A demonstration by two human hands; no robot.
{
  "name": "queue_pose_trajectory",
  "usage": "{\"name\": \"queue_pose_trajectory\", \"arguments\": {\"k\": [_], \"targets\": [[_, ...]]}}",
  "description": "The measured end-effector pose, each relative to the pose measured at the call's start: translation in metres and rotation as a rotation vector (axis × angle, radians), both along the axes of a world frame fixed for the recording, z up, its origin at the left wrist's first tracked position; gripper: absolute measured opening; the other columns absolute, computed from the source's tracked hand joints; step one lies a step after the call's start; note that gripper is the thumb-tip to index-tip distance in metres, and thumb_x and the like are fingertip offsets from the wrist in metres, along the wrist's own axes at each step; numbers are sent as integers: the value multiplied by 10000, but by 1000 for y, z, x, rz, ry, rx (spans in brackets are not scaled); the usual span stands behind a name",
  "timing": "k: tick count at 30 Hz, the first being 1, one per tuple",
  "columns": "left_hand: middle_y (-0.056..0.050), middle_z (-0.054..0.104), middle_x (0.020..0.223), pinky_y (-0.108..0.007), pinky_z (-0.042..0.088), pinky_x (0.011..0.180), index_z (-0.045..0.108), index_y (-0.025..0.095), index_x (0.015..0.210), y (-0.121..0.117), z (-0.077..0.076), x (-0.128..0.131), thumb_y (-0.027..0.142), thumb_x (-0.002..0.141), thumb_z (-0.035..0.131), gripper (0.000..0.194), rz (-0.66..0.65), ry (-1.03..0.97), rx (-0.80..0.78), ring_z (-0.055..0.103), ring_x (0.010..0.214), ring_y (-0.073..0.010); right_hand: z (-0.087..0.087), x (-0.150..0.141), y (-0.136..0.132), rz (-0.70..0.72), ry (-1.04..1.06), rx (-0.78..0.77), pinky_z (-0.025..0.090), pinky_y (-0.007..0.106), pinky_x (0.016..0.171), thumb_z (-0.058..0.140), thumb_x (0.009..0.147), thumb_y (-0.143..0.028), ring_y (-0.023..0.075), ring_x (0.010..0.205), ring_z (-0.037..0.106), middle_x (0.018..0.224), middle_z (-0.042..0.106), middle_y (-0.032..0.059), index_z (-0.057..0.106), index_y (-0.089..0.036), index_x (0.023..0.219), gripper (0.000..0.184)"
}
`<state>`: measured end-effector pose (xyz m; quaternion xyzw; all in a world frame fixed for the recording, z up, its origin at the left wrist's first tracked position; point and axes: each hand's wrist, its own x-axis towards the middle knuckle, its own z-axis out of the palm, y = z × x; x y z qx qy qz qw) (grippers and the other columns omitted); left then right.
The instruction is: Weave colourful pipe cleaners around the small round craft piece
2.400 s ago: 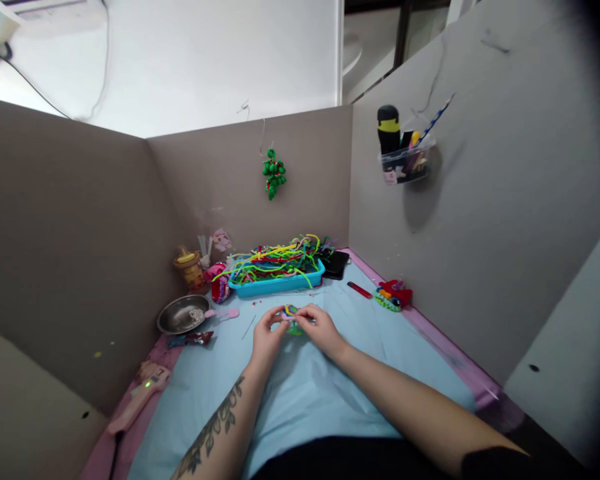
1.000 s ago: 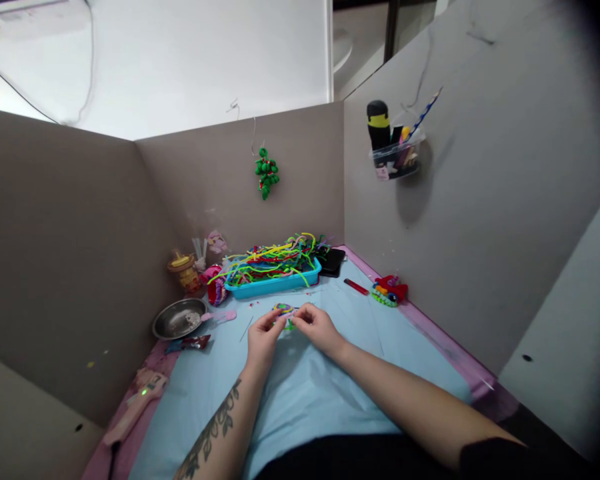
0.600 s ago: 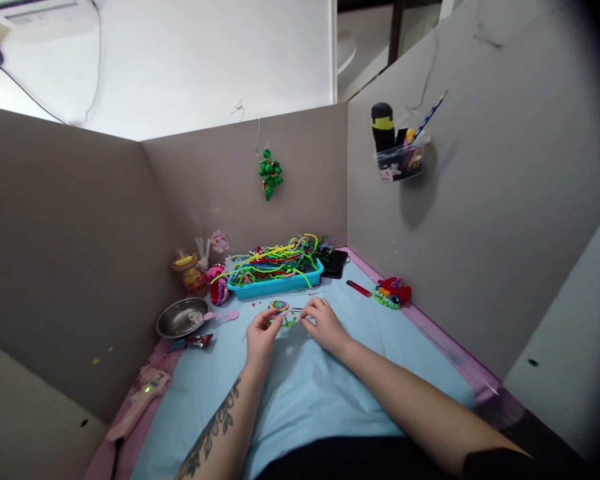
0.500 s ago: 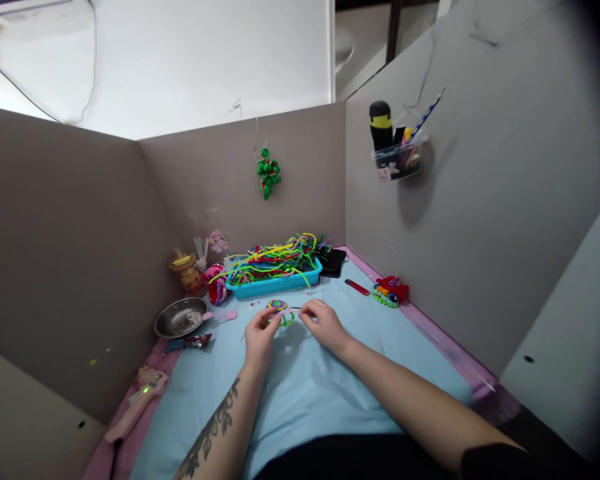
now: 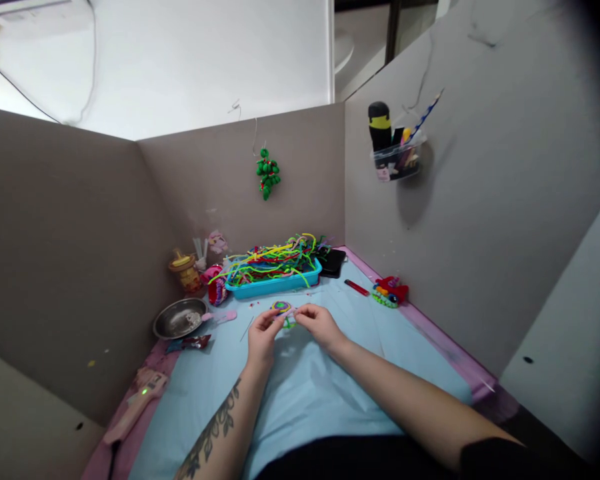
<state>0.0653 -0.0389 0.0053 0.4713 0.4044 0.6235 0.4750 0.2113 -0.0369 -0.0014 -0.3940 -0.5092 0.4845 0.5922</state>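
Over the light blue table cover [image 5: 300, 393], my left hand [image 5: 261, 337] and my right hand [image 5: 316, 324] meet at a small coiled pipe-cleaner piece [image 5: 282, 309] in purple, green and yellow. Both hands pinch at it with fingertips closed, the left from the left side, the right from the right. A green strand hangs under the coil. Behind it stands a blue tray [image 5: 275, 283] heaped with several coloured pipe cleaners [image 5: 273, 260].
A metal bowl [image 5: 179, 319] and a wrapper [image 5: 190, 343] lie at the left. A pink glue gun [image 5: 135, 405] rests near the left front. A red cutter [image 5: 357, 287] and a red craft piece [image 5: 390, 292] lie right. Grey partition walls [image 5: 70, 253] enclose the desk; a black phone [image 5: 333, 261] lies behind.
Half a second ago my hands were slightly apart with the coil lying near the left fingertips; now both have closed in on it again.
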Motion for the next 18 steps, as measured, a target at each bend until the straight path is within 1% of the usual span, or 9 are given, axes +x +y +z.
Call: {"name": "queue_pose_trajectory", "arguments": {"k": [2,3,7,9,11,15,18], "targets": [[-26,689,717,-262,462,645,688,155,820,-1,0,2,272,570,770,288,-8,0,-2,606,657,-146,0,-2,-1,6,5,-6,372,225,538,667,635,-310,105,548,496,593,595,-23,633,-161,642,152],[-22,685,709,-257,458,640,687,154,819,-2,1,3,267,572,769,283,-13,0,-2,600,648,-140,0,-2,-2,19,5,-17,358,218,520,668,634,-309,96,527,476,572,577,-31,633,-158,637,155],[-4,662,663,-230,431,588,686,151,821,-3,1,4,259,593,754,261,-35,2,-2,564,599,-117,0,-3,-4,86,0,-80,214,196,396,658,643,-328,54,380,298,415,421,-83,615,-152,640,181],[-1,654,660,-220,415,558,688,152,849,-3,2,2,263,621,733,258,-53,7,-2,549,584,-109,0,-3,-4,96,2,-99,175,193,373,651,643,-331,48,357,262,394,388,-94,599,-155,650,184],[-16,671,720,-221,421,569,687,156,903,-3,2,1,257,635,721,288,-83,11,1,563,618,-118,0,-2,-3,92,1,-109,169,190,358,642,646,-329,48,347,267,394,390,-95,585,-159,661,180],[-68,695,929,-251,455,670,667,166,967,-4,2,1,221,605,743,374,-156,21,28,610,780,-164,0,1,-1,84,-26,-108,181,181,335,604,673,-333,52,328,278,386,384,-101,556,-171,684,170],[-75,691,947,-252,456,675,656,165,974,-4,2,2,238,621,736,370,-158,48,30,611,785,-163,-1,4,-1,97,-65,-85,209,173,339,597,679,-320,54,331,301,391,394,-103,550,-176,704,153]]}}
